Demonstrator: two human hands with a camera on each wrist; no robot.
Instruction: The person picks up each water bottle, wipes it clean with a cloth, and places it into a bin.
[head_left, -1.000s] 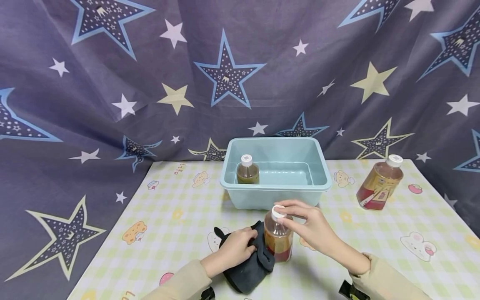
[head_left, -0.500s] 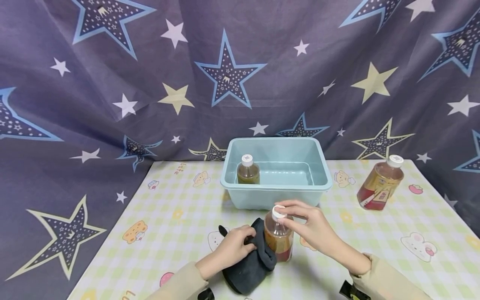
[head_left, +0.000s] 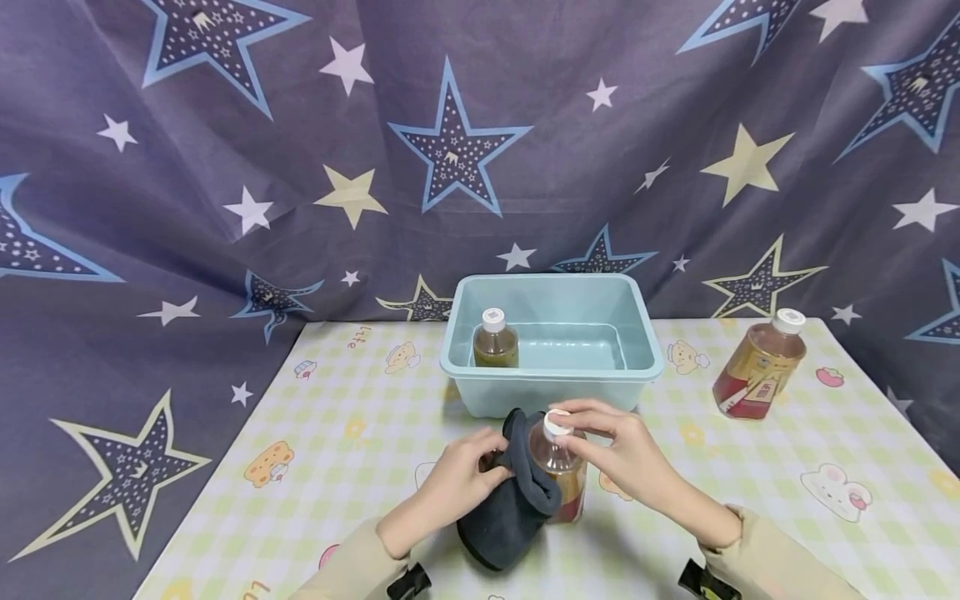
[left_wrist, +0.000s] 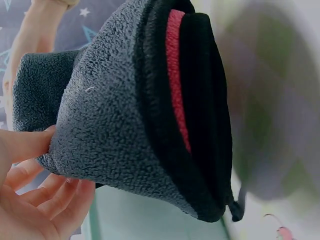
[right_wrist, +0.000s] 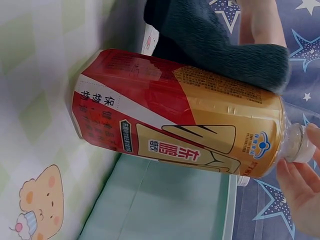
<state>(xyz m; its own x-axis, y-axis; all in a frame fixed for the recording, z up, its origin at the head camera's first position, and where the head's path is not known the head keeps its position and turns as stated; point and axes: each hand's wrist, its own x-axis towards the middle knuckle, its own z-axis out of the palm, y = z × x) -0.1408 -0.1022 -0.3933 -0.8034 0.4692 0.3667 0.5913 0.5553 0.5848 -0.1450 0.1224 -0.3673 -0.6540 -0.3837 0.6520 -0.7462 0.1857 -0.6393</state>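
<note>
1. Grey, fuzzy cloth (head_left: 502,521) is bunched in front of the person, its folded edge turned toward a bottle (head_left: 572,482) and apparently touching that bottle's side.
2. The left hand (head_left: 461,471) pinches the cloth between thumb and fingers near its upper fold; the left wrist view shows a black border and a red strip (left_wrist: 175,65) along one edge, with a small dark loop (left_wrist: 236,210) at the corner.
3. The right hand (head_left: 611,437) holds the bottle by its white cap (head_left: 557,423), thumb on the near side and fingers on the far side, with a narrow grip.
4. The bottle stands upright on the bench (head_left: 360,475), just in front of a pale blue bin (head_left: 555,396); its label is red and gold with a white slanting band.
5. Inside the bin, toward its left end, a second bottle (head_left: 495,348) stands with a white cap.
6. A third bottle (head_left: 759,373), also white-capped and red and gold, is on the bench to the right of the bin, well apart from both hands.
7. Behind the bench hangs a purple-grey curtain (head_left: 585,192) printed with stars; the bench cover is green-checked with cartoon figures.
</note>
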